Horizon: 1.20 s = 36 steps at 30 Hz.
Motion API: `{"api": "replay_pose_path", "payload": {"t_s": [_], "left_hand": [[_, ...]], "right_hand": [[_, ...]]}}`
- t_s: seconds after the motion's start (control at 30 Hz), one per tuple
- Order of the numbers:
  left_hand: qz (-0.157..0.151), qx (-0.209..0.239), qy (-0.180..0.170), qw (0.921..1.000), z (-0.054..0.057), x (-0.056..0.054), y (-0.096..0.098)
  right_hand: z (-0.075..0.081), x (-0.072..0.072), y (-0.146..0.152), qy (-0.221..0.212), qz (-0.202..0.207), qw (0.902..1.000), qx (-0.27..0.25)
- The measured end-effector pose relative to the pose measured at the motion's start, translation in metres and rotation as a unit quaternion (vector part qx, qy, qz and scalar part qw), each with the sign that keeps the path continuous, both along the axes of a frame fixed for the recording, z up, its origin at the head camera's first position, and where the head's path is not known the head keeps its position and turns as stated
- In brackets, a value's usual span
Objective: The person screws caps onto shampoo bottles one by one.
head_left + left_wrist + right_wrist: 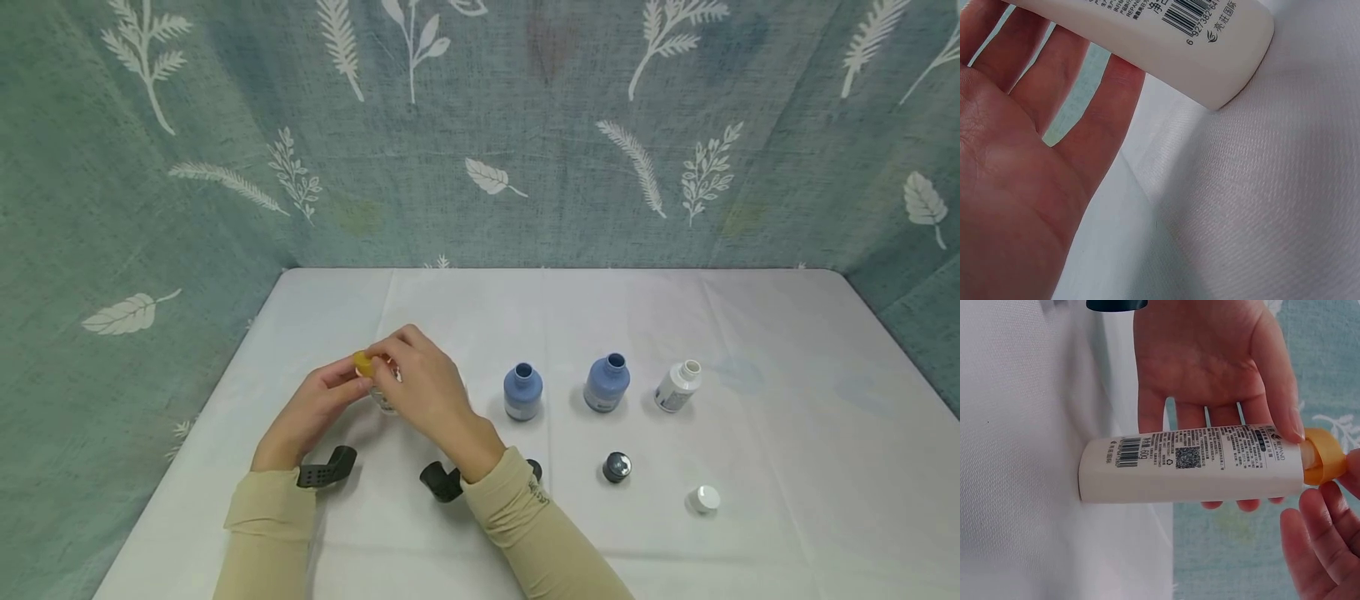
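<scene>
My left hand [307,408] holds a white printed bottle [1191,465] upright at the left of the table, its thumb on the near side and its fingers behind. In the left wrist view the barcode end of the bottle [1210,50] is low by the white cloth. The fingers of my right hand [431,387] pinch a yellow cap [1330,453] at the bottle's mouth. A bit of the neck shows beside the cap, which sits aslant. In the head view the right hand hides much of the bottle.
Two uncapped blue bottles [522,392] [607,383] and an uncapped white bottle [678,386] stand to the right. Nearer lie a black cap [617,467] and a white cap [705,499]. A dark round thing [535,469] is partly hidden by the right sleeve. Patterned green cloth [487,133] hangs behind.
</scene>
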<state>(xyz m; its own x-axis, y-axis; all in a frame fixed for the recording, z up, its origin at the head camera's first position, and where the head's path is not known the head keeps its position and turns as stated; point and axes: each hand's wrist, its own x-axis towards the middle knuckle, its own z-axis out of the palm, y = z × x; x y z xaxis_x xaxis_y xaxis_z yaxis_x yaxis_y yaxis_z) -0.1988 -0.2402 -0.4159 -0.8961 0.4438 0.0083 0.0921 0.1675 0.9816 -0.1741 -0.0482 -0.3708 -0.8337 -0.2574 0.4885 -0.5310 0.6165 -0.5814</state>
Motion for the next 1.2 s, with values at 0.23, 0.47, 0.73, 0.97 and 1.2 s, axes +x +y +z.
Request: {"api": "replay_pose_path", "payload": {"t_s": [0.23, 0.47, 0.73, 0.97, 1.2], "left_hand": [[0.000, 0.007, -0.004, 1.0000, 0.0012, 0.0006, 0.0006], [0.001, 0.004, -0.003, 1.0000, 0.0017, 0.0024, 0.0012], [-0.001, 0.001, 0.007, 1.0000, -0.0034, -0.0010, -0.0008], [0.000, -0.006, 0.004, 1.0000, -0.0029, -0.0014, -0.0018], [0.006, -0.009, 0.008, 0.9999, -0.0031, -0.0025, -0.0024]], "right_hand": [[-0.0004, -0.0006, 0.0003, 0.005, 0.005, 1.0000, 0.001], [-0.0010, 0.0007, 0.0000, 0.013, 0.008, 0.9998, 0.013], [-0.0020, -0.0002, 0.0004, 0.036, 0.014, 0.9991, 0.015], [-0.0035, -0.0018, -0.0008, 0.019, 0.019, 0.9995, 0.014], [-0.0018, -0.0015, -0.0009, 0.001, 0.022, 0.9993, 0.031]]}}
